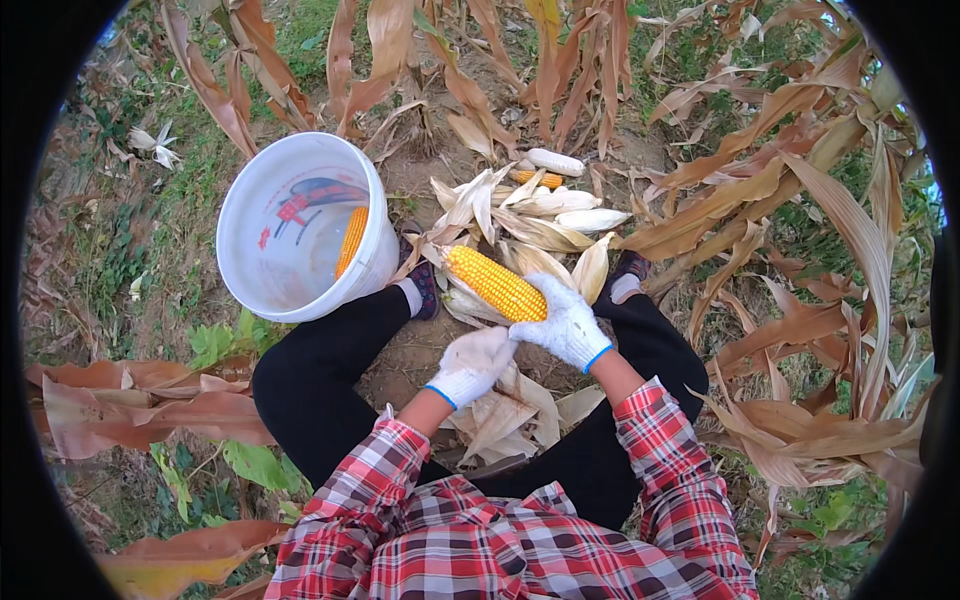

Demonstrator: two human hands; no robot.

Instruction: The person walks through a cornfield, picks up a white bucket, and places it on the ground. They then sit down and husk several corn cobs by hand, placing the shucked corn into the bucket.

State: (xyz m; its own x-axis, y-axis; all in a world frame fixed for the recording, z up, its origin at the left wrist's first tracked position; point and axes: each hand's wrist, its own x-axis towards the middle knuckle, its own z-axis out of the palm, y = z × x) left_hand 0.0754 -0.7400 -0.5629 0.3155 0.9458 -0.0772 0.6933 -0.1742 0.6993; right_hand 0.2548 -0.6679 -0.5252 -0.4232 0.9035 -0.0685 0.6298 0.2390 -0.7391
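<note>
A yellow ear of corn (495,283) with its kernels bare is held by my right hand (562,319) at its lower end, its tip pointing up and left. My right hand wears a white knit glove with a blue cuff. Close against its thumb and the ear's base is my left hand (474,365), gloved alike and slightly blurred; its fingers curl inward, and whether they pinch anything is hidden. Pale corn husk (469,304) shows under the ear's left side. Loose dry husks (510,416) lie on the soil below my wrists.
A white plastic bucket (300,300) tilts by my left knee, with one husked ear (351,241) inside. Between my feet lie several ears in husk (551,202), another yellow ear (536,178) and a whitish ear (555,161). Dry corn stalks (795,165) crowd the right.
</note>
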